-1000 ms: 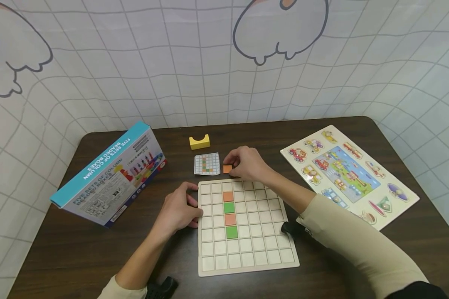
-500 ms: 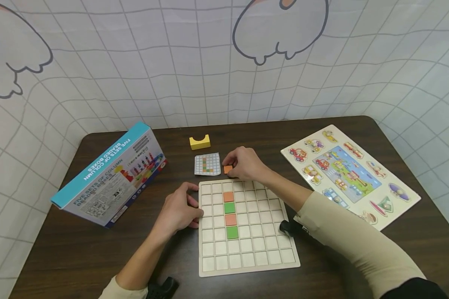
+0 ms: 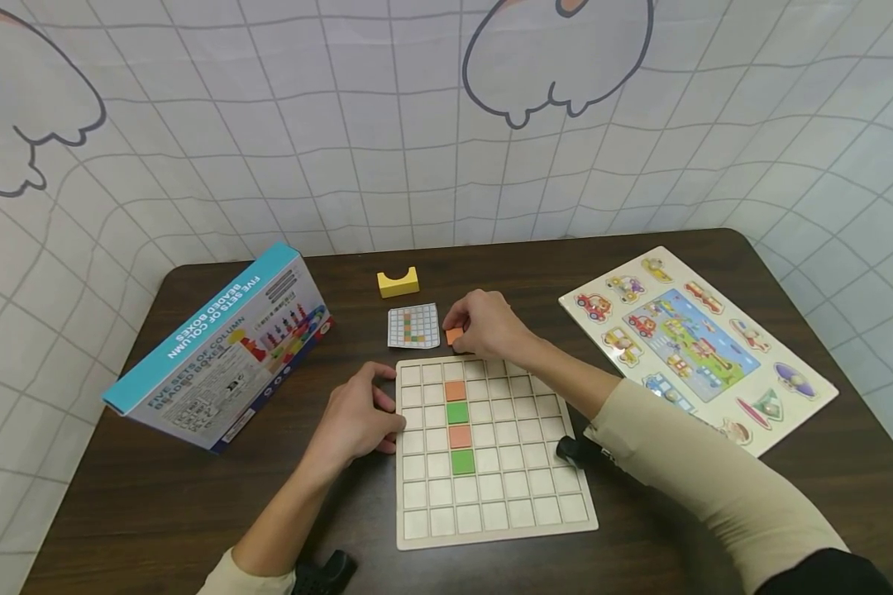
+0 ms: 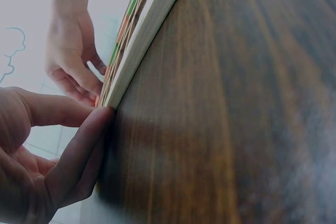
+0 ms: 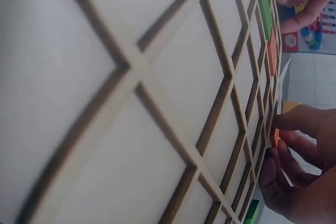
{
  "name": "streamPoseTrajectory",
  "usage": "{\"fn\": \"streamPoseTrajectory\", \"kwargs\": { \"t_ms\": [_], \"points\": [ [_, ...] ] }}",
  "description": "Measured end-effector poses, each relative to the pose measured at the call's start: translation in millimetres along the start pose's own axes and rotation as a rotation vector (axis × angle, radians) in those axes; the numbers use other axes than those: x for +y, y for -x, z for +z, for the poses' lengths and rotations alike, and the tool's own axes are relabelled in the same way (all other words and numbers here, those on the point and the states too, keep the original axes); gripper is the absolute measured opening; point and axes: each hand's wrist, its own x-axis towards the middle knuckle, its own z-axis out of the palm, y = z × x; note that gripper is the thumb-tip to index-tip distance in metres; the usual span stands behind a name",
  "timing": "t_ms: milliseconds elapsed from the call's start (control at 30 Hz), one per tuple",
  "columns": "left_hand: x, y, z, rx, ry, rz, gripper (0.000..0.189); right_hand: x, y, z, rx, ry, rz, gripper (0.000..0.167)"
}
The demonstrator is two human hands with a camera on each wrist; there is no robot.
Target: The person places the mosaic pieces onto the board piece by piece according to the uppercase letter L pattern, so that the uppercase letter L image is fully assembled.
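Note:
A pale wooden grid board [image 3: 521,496] lies on the dark table, with orange tiles [image 3: 456,391] and green tiles [image 3: 463,462] alternating down one column. At its left edge my left hand [image 3: 355,417] grips the rim; the left wrist view shows thumb and finger meeting at the board's side [image 4: 135,56]. Beyond the far edge, my right hand [image 3: 491,324] pinches a small orange square tile [image 3: 455,335], partly covered by the fingers. In the right wrist view this tile [image 5: 275,136] sits between thumb and fingertips. A small pattern card [image 3: 413,326] lies just left of that hand.
A yellow notched block [image 3: 398,285] stands behind the card. The blue-topped box [image 3: 223,351] is at the left, and a picture puzzle board [image 3: 703,351] lies at the right. A green piece [image 5: 253,211] shows below the right hand in the right wrist view.
The orange tile tilts slightly and shows a little less between the right fingers. Both hands otherwise stay in almost the same place, and the tiles in the board have not changed.

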Motion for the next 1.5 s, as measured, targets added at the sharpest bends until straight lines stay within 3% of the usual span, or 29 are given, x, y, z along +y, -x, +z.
{"fn": "streamPoseTrajectory", "kwargs": {
  "t_ms": [533,1500],
  "points": [
    [1.3,-0.9,0.8,-0.002,-0.002,-0.005,0.065,-4.6,4.7,-5.7,0.004,0.016,0.006,0.021],
    [-0.6,-0.9,-0.5,0.001,0.0,0.005,0.065,-16.3,31.1,-14.1,-0.008,-0.027,0.01,0.02]
  ]
}}
